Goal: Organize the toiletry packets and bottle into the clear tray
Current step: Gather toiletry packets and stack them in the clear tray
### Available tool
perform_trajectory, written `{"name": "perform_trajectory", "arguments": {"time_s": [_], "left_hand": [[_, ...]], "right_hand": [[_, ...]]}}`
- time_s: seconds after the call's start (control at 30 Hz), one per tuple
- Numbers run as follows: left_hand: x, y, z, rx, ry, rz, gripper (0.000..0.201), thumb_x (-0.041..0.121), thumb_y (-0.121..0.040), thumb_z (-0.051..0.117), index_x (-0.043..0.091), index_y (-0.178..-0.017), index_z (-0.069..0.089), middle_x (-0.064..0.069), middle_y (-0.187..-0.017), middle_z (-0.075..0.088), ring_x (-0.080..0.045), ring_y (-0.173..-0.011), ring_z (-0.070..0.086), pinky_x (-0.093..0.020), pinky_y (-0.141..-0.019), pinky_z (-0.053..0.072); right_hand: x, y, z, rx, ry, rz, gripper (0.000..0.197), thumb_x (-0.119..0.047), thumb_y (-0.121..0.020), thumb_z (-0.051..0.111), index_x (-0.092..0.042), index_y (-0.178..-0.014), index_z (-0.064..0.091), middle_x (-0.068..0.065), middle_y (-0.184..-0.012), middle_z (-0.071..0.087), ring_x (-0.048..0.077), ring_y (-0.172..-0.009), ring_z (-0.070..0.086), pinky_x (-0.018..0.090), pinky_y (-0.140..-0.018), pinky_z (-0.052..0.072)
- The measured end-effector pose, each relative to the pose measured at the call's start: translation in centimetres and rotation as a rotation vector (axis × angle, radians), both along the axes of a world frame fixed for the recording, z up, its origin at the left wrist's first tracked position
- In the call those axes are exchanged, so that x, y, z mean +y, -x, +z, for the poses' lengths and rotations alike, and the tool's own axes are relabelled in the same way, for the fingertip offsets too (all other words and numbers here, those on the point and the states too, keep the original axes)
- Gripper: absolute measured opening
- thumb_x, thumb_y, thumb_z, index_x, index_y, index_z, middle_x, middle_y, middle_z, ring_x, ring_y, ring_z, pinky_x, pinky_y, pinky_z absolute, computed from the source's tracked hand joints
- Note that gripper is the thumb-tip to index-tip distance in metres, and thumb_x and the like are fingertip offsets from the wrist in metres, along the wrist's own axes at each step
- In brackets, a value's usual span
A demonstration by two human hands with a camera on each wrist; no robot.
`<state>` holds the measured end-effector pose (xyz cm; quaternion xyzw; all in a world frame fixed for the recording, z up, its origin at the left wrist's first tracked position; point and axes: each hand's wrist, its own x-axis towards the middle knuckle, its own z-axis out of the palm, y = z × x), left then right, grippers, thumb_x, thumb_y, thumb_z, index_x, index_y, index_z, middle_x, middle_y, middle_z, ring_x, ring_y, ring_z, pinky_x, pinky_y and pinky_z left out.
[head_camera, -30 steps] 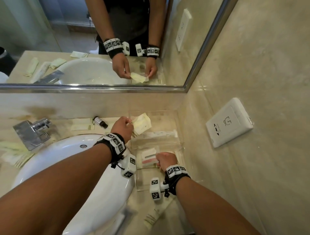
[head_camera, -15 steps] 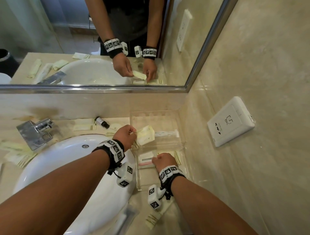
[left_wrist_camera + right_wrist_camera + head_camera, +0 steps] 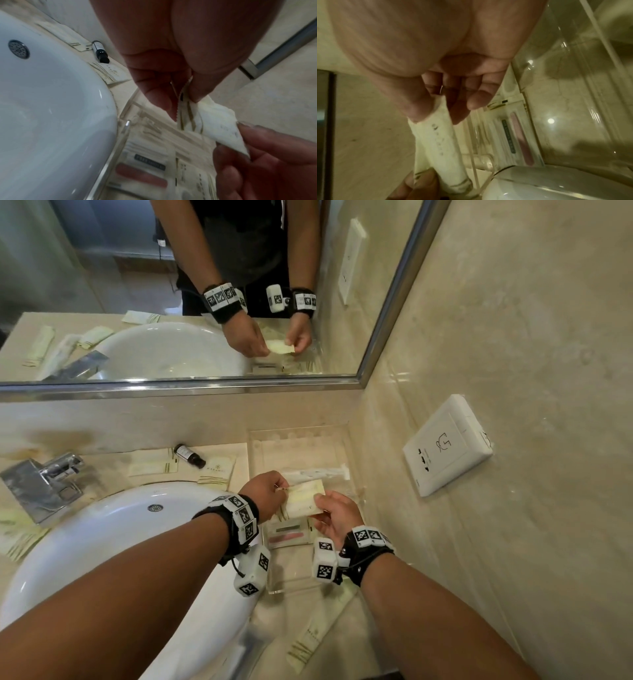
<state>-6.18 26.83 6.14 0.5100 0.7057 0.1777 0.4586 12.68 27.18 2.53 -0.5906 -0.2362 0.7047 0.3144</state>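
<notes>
Head view: the left hand (image 3: 265, 494) and the right hand (image 3: 337, 517) each pinch one end of a pale yellow, flat paper toiletry packet (image 3: 303, 499), held just above the clear, rectangular plastic tray (image 3: 274, 440) that stands on the beige stone desk (image 3: 109, 465) in the corner by the wall. Inside the tray lie a white sachet with a grey and a pink stripe (image 3: 289, 535) and a long clear-wrapped item (image 3: 318, 473); the hands hide part of the tray's contents. A small dark brown bottle with a black cap (image 3: 189, 456) lies on its side on the desk behind the white round basin (image 3: 113, 542), touching further pale packets (image 3: 154, 463). Another packet (image 3: 310, 642) lies on the desk near the tray's front edge.

Left wrist view: thumb and fingers close on the packet's serrated, striped end (image 3: 184, 100); the right fingertips (image 3: 257, 129) grip the opposite corner. Print on the sachets below is blurred.

Right wrist view: thumb and forefinger clamp the packet (image 3: 436, 135); the remaining fingers curl loosely. The picture is soft, and the tray walls are hard to trace.
</notes>
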Motion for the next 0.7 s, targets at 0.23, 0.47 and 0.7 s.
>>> {"name": "perform_trajectory", "arguments": {"time_s": [0.23, 0.47, 0.7], "left_hand": [[-0.1, -0.7, -0.4, 0.066, 0.016, -0.062, 0.005, 0.018, -0.090, 0.055, 0.019, -0.085, 0.058, -0.005, -0.078, 0.070, -0.024, -0.068, 0.072, -0.041, -0.064, 0.061], [-0.9, -2.5, -1.9, 0.111, 0.125, -0.161, 0.008, 0.017, -0.090, 0.059, 0.017, -0.098, 0.062, -0.003, -0.092, 0.072, -0.023, -0.079, 0.070, -0.035, -0.073, 0.059], [-1.4, -3.1, -2.6, 0.446, 0.159, -0.486, 0.036, 0.038, -0.095, 0.056, 0.017, -0.123, 0.059, -0.003, -0.126, 0.062, -0.022, -0.116, 0.057, -0.030, -0.096, 0.044]], "right_hand": [[-0.7, -1.7, -2.0, -0.216, -0.005, 0.067, 0.013, -0.023, -0.089, 0.076, -0.013, -0.087, 0.068, 0.001, -0.062, 0.058, 0.010, -0.046, 0.047, 0.023, -0.043, 0.041], [-1.0, -4.4, -3.0, -0.497, -0.082, 0.079, 0.011, -0.018, -0.095, 0.063, -0.015, -0.092, 0.072, 0.005, -0.059, 0.064, 0.012, -0.040, 0.045, 0.021, -0.039, 0.035], [-0.8, -5.6, -4.1, -0.533, -0.018, 0.042, 0.012, -0.014, -0.098, 0.058, -0.012, -0.096, 0.070, 0.008, -0.061, 0.064, 0.015, -0.044, 0.049, 0.025, -0.044, 0.044]]}}
